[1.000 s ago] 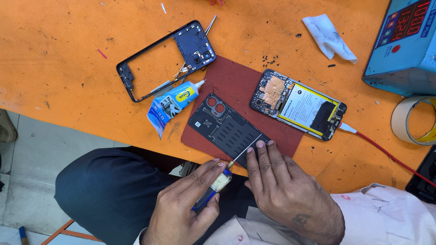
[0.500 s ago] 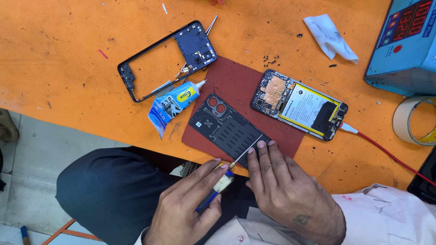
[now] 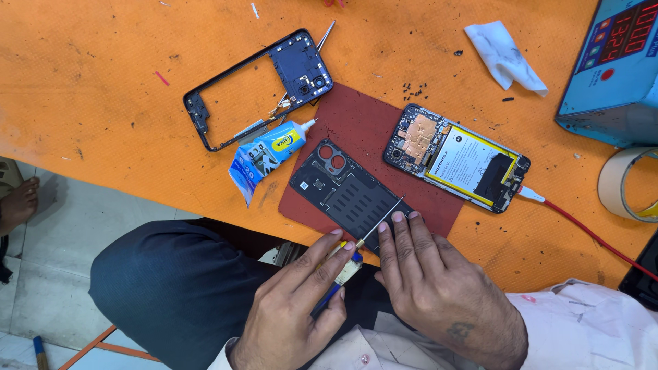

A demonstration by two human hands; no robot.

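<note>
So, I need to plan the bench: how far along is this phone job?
Done: the phone lies opened, board and battery bare, and the frame is off. In hand: the left hand works a screwdriver at the back panel, steadied by the right hand. Left, likely: gluing and reassembly; the glue tube waits.

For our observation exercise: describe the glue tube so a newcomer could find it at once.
Start at the orange table and find the dark red mat near its front edge. Just left of the mat lies the glue tube, below the empty phone frame. It alone is blue, crumpled and tipped with a white nozzle.
</note>
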